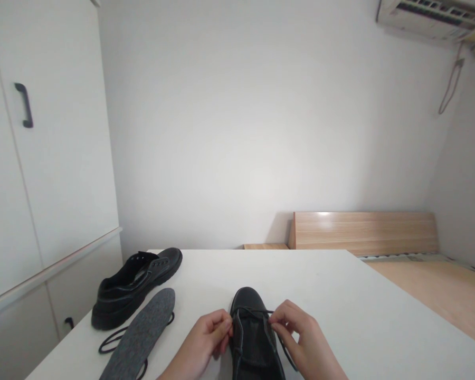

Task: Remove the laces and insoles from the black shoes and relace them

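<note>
Head view: a black shoe (248, 300) is set on the white surface (340, 301), toe pointing away, between the left hand (209, 333) and the right hand (297, 331). The lace (287, 352) is pinched in the right grip; whether anything is pinched in the left grip, held at the shoe's edge, cannot be told. Lacing is judged barely begun: one strand is drawn across the front, the rest apparently left. The other shoe (121, 301) is unlaced, beside a gray insole (142, 332) and looped cord (105, 347).

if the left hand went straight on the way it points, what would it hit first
Most likely the near shoe: the left hand is right by its side, though actual contact is hard to judge.
</note>
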`<state>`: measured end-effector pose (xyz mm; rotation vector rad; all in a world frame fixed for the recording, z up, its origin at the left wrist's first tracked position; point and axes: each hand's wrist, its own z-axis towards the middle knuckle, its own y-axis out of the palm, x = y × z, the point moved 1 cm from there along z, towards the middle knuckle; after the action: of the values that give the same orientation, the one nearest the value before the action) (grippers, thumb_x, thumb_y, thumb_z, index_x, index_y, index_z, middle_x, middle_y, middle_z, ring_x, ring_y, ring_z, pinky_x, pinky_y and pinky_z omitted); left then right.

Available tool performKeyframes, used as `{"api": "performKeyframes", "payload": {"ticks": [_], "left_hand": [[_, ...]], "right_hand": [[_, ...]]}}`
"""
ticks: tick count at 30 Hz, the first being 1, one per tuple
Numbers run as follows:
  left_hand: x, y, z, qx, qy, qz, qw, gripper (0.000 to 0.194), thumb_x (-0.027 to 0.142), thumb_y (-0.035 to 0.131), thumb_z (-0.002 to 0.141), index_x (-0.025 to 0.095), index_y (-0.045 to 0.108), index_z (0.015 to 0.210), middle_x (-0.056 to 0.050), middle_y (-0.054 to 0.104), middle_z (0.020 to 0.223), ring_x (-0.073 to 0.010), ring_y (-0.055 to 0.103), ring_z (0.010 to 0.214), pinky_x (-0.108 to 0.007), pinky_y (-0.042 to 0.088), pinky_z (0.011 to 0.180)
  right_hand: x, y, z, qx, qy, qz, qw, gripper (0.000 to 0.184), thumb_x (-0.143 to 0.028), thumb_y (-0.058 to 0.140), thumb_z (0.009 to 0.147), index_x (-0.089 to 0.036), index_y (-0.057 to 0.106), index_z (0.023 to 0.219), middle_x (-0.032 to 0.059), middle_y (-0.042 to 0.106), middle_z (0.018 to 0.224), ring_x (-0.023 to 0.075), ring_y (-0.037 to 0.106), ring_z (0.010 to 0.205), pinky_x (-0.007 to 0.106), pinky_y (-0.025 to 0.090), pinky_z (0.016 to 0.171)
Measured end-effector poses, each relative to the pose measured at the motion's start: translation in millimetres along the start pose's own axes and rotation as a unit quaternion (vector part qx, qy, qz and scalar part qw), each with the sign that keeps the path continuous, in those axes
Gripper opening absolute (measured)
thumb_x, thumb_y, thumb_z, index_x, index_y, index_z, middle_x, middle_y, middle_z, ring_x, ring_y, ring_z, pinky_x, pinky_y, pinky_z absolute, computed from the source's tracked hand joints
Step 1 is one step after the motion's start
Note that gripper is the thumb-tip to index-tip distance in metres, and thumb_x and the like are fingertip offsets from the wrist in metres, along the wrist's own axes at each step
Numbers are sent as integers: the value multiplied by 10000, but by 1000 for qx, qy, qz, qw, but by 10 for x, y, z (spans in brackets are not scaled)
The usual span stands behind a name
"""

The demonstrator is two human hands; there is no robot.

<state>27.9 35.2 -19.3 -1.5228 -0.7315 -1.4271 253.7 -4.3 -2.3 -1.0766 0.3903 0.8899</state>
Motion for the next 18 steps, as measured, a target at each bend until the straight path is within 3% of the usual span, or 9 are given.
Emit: {"api": "performKeyframes", "payload": {"ticks": [4, 6, 10, 15, 18], "left_hand": [[80, -49, -52, 66, 91, 108, 988, 316, 437, 549, 912, 200, 624, 716, -42, 554, 752, -254, 480, 824, -359, 330, 788], [92, -69, -74, 95, 141, 182, 968, 248, 356, 560, 928, 216, 693, 772, -70, 591, 870, -284, 478, 931, -393, 326, 862], [62, -86, -93, 131, 206, 338, 909, 236, 265, 528, 975, 240, 750, 900, -76, 597, 917, -264, 536, 904, -362, 412, 790], [136, -24, -148, 89, 185, 291, 934, 273, 197, 460, 1001, 201, 732, 980, -76, 682, 917, -238, 629, 906, -348, 489, 819], [305, 50, -207, 83, 163, 289, 940, 291, 306, 449, 1014, 181, 712, 992, -89, 698, 938, -249, 642, 919, -370, 499, 839]], "right_hand": [[-41, 0, -19, 1, -10, -17, 1000, 184, -145, 486, 915, -206, 608, 791, 31, 631, 804, 184, 611, 723, 278, 471, 659], [-79, -2, -41, 1, -21, -31, 999, 199, -167, 466, 942, -206, 616, 817, 37, 636, 815, 186, 616, 725, 282, 477, 668], [-207, -30, -94, -27, -35, -62, 997, 286, -212, 384, 996, -196, 665, 945, 77, 671, 895, 208, 655, 806, 305, 506, 733], [-406, -89, -112, -79, 7, -118, 990, 317, -327, 517, 956, -163, 645, 1194, 113, 703, 979, 253, 683, 848, 355, 539, 775], [-529, -109, -72, -126, 35, -186, 974, 390, -221, 587, 872, -147, 625, 1253, 142, 693, 1072, 299, 688, 947, 393, 549, 822]]}}
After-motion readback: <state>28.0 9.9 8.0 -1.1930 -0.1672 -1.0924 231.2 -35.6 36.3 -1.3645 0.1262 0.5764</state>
